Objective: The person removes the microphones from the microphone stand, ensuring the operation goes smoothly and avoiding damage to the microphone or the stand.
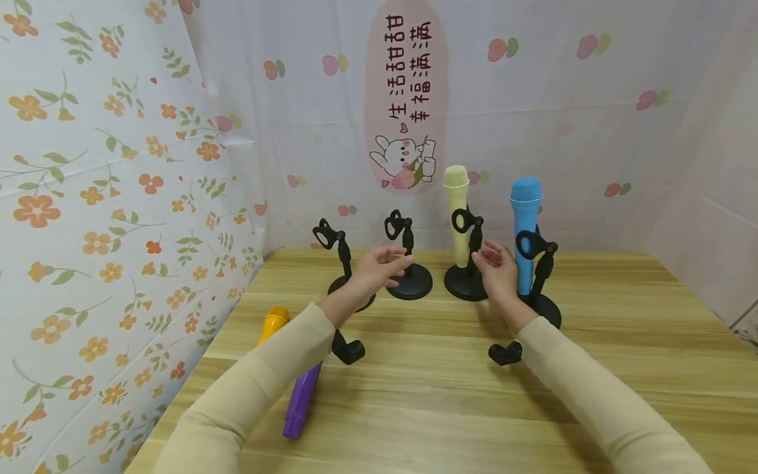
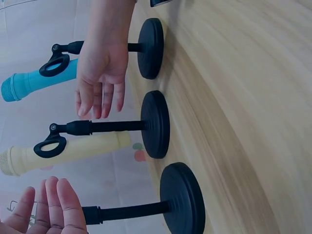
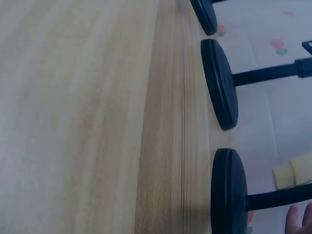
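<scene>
My left hand (image 1: 374,273) hovers by the second black microphone stand (image 1: 412,282) from the left, whose clip holds nothing; its fingers are loosely extended. Between two stands, my right hand (image 1: 499,273) hangs with relaxed fingers near the third stand (image 1: 465,284). A cream microphone (image 1: 456,191) leans upright in that stand's clip. To the right, a blue microphone (image 1: 526,210) sits in the stand (image 1: 543,309) beside my right wrist. In the left wrist view both the left hand (image 2: 48,212) and the right hand (image 2: 101,63) show nothing in them.
The leftmost stand (image 1: 346,263) has a bare clip and is partly behind my left wrist. An orange microphone (image 1: 275,321) and a purple microphone (image 1: 302,401) lie on the wooden table (image 1: 426,408) at left, partly covered by my sleeve. Patterned curtains (image 1: 308,131) hang behind.
</scene>
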A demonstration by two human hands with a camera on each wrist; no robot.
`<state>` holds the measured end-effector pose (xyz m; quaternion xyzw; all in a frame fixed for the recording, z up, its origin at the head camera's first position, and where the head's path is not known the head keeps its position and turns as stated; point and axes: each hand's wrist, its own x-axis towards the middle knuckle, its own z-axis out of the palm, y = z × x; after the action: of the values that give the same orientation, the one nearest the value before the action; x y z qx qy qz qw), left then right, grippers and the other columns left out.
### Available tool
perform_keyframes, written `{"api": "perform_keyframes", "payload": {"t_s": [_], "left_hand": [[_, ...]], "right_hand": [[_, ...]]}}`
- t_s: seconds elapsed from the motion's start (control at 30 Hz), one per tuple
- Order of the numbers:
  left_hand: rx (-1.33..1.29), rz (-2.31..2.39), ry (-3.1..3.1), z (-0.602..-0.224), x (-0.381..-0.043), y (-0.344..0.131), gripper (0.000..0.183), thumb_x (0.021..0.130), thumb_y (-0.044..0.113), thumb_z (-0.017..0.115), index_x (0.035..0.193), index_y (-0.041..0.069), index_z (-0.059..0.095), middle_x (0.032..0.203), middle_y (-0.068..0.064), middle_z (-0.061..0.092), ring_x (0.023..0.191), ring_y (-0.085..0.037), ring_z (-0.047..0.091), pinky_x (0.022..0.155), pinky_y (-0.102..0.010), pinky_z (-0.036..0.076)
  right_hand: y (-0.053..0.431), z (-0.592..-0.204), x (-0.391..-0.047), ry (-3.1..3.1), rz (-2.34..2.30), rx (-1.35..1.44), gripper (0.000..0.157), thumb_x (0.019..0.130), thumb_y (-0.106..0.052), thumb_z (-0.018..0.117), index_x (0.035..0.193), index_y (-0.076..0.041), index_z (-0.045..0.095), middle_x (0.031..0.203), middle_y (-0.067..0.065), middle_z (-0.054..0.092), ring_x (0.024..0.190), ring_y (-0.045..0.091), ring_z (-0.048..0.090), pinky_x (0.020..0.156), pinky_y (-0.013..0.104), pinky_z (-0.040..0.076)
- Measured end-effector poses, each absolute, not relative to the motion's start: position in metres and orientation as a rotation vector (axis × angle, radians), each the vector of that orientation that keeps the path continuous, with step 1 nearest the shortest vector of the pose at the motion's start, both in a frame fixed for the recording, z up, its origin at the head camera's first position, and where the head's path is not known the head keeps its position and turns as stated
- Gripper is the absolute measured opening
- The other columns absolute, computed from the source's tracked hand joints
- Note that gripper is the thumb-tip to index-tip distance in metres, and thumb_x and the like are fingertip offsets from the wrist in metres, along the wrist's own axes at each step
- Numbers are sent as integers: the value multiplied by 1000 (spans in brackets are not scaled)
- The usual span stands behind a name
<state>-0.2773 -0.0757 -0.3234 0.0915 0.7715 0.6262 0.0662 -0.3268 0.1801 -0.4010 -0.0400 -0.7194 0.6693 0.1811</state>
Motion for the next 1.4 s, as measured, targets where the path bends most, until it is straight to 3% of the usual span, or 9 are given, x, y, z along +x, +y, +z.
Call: {"api": "perform_keyframes", "payload": {"t_s": [0.33, 0.63, 0.87, 1.03, 1.4], "left_hand": [[308, 2020, 2301, -326, -294, -54, 42, 92, 30, 69, 128, 9, 60, 113, -7, 64, 99, -22, 63, 85, -38, 54], [329, 2130, 2287, -325, -311, -41, 42, 90, 27, 72, 127, 9, 61, 112, -6, 63, 106, -28, 59, 85, -37, 53], [346, 2130, 2340, -321, -323, -28, 44, 88, 32, 74, 126, 13, 61, 112, -1, 65, 104, -16, 58, 87, -36, 52], [345, 2124, 2396, -320, -331, -20, 46, 87, 34, 75, 126, 14, 62, 110, 1, 64, 102, -16, 59, 84, -34, 52], [333, 2073, 2499, -312, -348, -7, 55, 87, 41, 73, 133, 17, 57, 123, -3, 60, 111, -17, 55, 92, -37, 47]], "right_hand": [[179, -405, -340, -1976, 1950, -146, 52, 96, -23, 63, 142, -7, 44, 133, 18, 47, 125, 31, 46, 104, 39, 40], [174, -401, -350, -1951, 1943, -155, 52, 96, -25, 63, 142, -9, 44, 134, 17, 48, 124, 30, 47, 103, 41, 40], [174, -397, -354, -1934, 1980, -132, 50, 97, -24, 61, 142, -12, 44, 133, 15, 49, 122, 29, 49, 100, 42, 40], [174, -395, -358, -1928, 2007, -128, 48, 97, -28, 61, 141, -16, 46, 136, 12, 50, 122, 27, 49, 101, 43, 40], [176, -395, -364, -1897, 2049, -132, 43, 98, -26, 61, 138, -15, 49, 132, 10, 52, 122, 25, 49, 102, 44, 39]]}}
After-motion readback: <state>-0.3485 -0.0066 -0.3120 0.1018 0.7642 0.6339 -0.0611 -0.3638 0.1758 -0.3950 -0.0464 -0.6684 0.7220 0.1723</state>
